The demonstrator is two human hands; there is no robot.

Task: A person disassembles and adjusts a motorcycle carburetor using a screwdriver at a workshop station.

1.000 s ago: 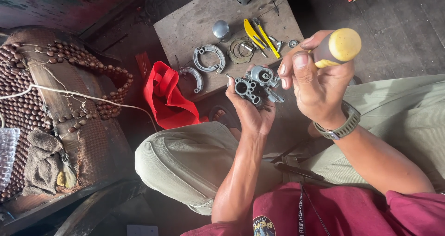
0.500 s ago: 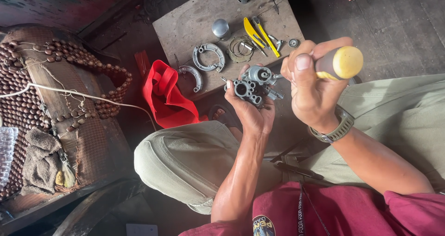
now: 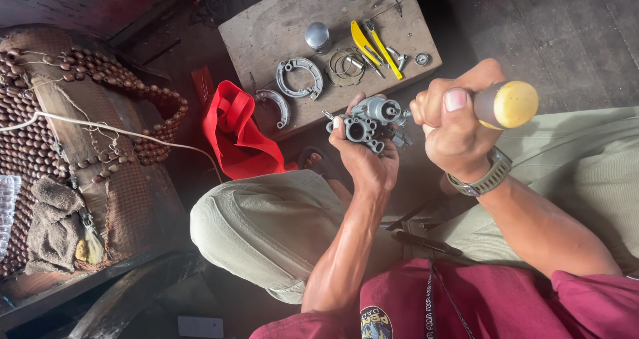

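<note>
The left hand cups a small grey metal carburettor from below, fingers wrapped up around its body, holding it above the knees. The right hand is clenched tight round a screwdriver with a yellow handle, whose butt sticks out to the right; its shaft is hidden behind the fist, which sits just beside the carburettor. A watch bands that wrist. Beyond the hands, a wooden board on the floor carries two brake shoes, a metal cylinder, coiled springs and yellow-handled tools. A red bag lies near the board.
</note>
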